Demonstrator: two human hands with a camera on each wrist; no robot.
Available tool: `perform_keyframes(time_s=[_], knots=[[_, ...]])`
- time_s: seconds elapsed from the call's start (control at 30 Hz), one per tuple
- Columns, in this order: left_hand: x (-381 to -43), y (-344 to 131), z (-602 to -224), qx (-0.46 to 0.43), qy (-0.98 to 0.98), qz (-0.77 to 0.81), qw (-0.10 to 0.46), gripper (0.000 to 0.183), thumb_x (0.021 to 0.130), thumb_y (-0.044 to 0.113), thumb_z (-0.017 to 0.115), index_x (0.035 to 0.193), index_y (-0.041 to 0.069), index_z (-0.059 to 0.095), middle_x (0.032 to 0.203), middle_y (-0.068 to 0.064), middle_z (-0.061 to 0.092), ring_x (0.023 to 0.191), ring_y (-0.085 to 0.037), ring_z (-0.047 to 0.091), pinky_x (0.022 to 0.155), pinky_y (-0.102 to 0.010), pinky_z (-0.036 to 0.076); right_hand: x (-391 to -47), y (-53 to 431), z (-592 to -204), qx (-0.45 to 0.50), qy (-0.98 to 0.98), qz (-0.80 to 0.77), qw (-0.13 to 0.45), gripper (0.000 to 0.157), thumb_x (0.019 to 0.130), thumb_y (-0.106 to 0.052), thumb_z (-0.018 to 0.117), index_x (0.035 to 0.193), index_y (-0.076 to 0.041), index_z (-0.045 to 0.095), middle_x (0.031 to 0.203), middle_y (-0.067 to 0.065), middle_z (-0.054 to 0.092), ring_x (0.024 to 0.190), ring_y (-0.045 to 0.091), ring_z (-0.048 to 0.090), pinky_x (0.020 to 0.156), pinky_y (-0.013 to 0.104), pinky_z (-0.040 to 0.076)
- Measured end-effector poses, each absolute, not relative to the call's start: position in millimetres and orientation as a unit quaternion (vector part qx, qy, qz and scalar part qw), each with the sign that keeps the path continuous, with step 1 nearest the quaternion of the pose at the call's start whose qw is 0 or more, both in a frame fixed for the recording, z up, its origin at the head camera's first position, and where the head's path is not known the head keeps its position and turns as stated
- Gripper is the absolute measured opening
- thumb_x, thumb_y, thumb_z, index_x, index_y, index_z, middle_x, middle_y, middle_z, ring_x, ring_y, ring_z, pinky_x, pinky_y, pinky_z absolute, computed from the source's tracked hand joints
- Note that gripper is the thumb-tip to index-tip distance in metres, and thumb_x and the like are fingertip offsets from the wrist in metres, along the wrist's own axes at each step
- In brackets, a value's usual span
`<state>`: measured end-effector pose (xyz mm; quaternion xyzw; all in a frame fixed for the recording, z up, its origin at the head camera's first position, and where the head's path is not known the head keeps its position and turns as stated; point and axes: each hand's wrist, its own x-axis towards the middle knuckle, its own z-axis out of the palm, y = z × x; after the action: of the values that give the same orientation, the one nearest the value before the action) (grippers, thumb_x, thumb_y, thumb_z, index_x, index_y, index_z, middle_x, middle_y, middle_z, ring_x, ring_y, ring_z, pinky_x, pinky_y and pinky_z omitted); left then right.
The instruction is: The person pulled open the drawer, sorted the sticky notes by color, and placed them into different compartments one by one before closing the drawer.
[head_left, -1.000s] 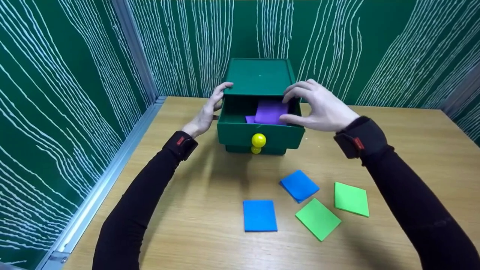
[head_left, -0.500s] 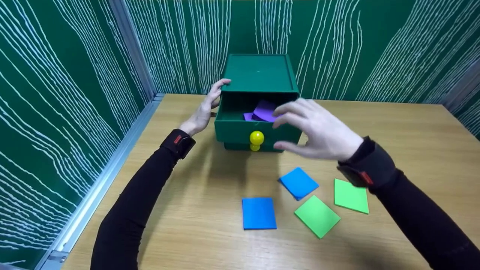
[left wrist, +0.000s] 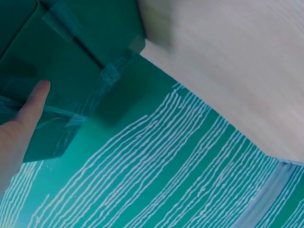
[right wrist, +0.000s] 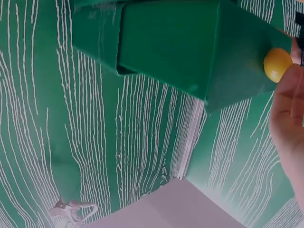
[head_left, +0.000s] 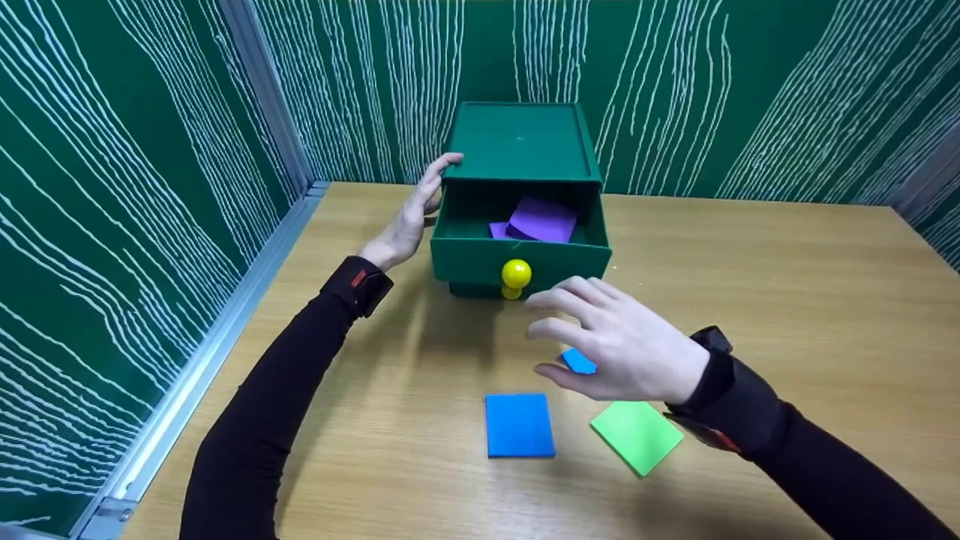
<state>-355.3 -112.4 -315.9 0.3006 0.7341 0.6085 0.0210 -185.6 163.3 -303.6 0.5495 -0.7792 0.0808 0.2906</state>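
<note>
A green drawer box [head_left: 525, 142] stands at the back of the table, its upper drawer [head_left: 465, 259] pulled out and a yellow knob [head_left: 516, 273] on the front. Inside that drawer lie purple square pads [head_left: 544, 220], one overlapping another. My left hand [head_left: 409, 221] rests along the box's left side; in the left wrist view a finger [left wrist: 33, 107] touches the green wall. Over the table, in front of the drawer, hovers my right hand [head_left: 622, 341], fingers loosely bent and holding nothing. It partly covers a blue pad [head_left: 577, 361]. A second blue pad [head_left: 520, 425] and a green pad [head_left: 637, 437] lie nearer.
Beneath everything is a wooden table [head_left: 390, 465]. Green panels [head_left: 660, 90] with white wavy lines wall in the back and sides. A metal rail [head_left: 202, 360] runs along the table's left edge.
My right hand has come out of the drawer, leaving the purple pad lying there, and moved down toward the pads on the table. It now hides the other green pad. The left hand stays put.
</note>
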Motion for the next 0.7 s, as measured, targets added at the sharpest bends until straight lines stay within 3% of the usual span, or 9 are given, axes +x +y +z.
perform_keyframes(time_s=[0.3,0.7], knots=[[-355.2,-115.0,-315.6,0.306,0.739,0.6,0.022,0.063,0.099,0.044,0.015,0.158,0.022,0.024,0.168,-0.004,0.011,0.152,-0.04,0.02,0.11,-0.073,0.025,-201.2,167.7,-311.4,0.503,-0.814,0.069,0.283,0.044,0.08,-0.031,0.082,0.113,-0.011,0.063,0.124,0.013,0.064,0.105,0.03,0.057,0.087,0.041,0.052],[-358.2,-114.7,-317.7,0.326,0.717,0.615,0.034,0.062,0.101,0.042,0.012,0.158,0.02,0.021,0.168,-0.002,0.009,0.155,-0.033,0.017,0.117,-0.067,0.023,-226.4,170.9,-310.6,0.473,-0.84,0.078,0.254,0.042,0.085,-0.03,0.078,0.118,-0.01,0.063,0.131,0.017,0.059,0.107,0.032,0.053,0.09,0.043,0.048]])
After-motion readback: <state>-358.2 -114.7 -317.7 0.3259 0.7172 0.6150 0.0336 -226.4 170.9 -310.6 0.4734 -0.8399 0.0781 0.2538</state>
